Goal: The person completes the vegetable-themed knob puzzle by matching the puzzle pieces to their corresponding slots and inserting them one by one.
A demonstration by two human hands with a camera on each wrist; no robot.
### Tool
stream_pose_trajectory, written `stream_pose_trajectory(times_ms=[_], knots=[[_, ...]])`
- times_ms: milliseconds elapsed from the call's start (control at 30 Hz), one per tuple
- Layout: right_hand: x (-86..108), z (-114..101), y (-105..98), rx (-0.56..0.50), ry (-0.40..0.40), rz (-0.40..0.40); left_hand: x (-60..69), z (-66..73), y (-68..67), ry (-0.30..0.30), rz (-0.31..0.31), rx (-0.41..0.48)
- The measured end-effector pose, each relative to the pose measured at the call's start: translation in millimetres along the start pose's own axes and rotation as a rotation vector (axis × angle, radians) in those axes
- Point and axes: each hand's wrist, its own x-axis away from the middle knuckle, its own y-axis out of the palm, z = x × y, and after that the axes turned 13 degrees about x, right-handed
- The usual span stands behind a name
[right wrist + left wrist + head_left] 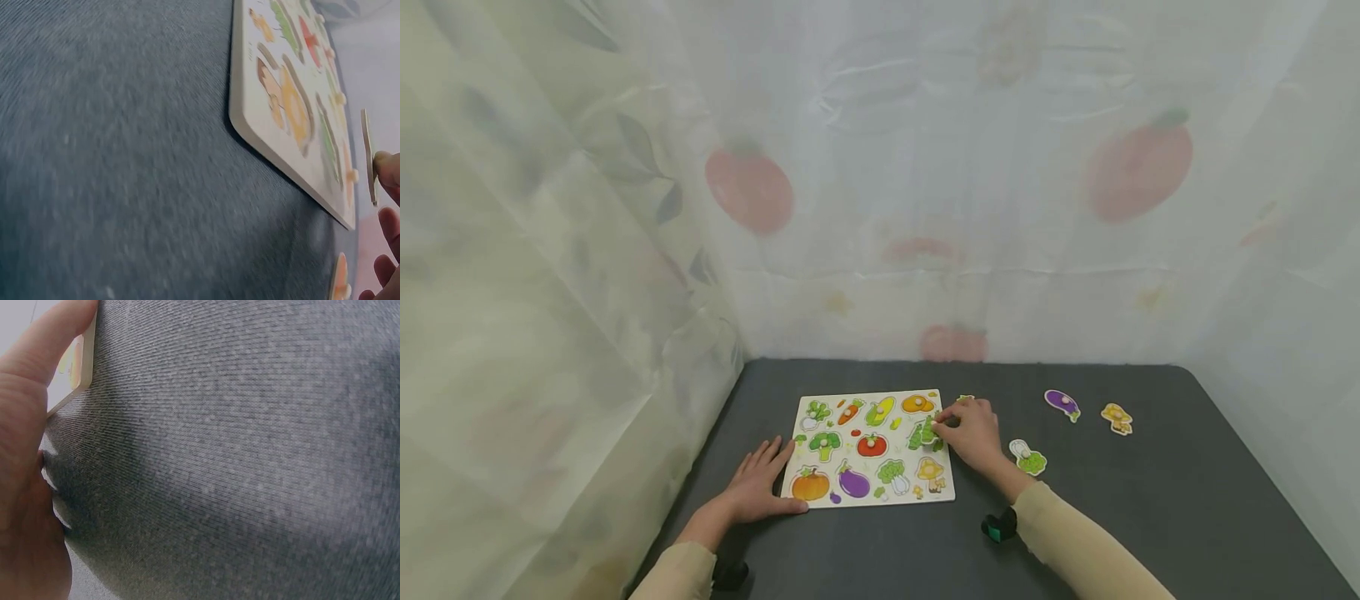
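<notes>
A white vegetable puzzle board (857, 462) lies on the dark table. My left hand (758, 490) rests at the board's left side with fingers spread, its thumb along the front left corner; the left wrist view shows the thumb (47, 344) against the board's edge. Over the right part of the board, my right hand (976, 435) pinches a green puzzle piece (928, 430) between thumb and fingertips. In the right wrist view, that thin piece (369, 156) is edge-on, raised off the board, above a matching green picture.
Right of the board lie an eggplant piece (1062, 405), a mushroom piece (1117, 418) and a leafy green-and-white piece (1028, 457). Another piece (966, 397) is mostly hidden behind my right hand. Knobbed pieces such as the tomato (872, 446) sit in the board. Pale curtains surround the table.
</notes>
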Motion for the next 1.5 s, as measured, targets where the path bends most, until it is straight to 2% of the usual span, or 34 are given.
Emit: stream_pose_trajectory(times_ms=[433, 967, 1267, 1500], knots=[[0.0, -7.9, 24.0, 0.076, 0.021, 0.01, 0.4, -0.2, 1.0, 0.017, 0.011, 0.008], [1.0, -10.0, 36.3, 0.093, 0.052, 0.025, -5.4, -17.6, 10.6, 0.034, 0.048, 0.037], [1.0, -9.2, 40.1, 0.099, 0.035, 0.029, -2.3, -10.9, 7.7, 0.074, 0.055, 0.02], [1.4, -9.3, 41.0, 0.099, 0.034, 0.034, -1.3, -5.4, 4.5, 0.048, 0.036, 0.01]])
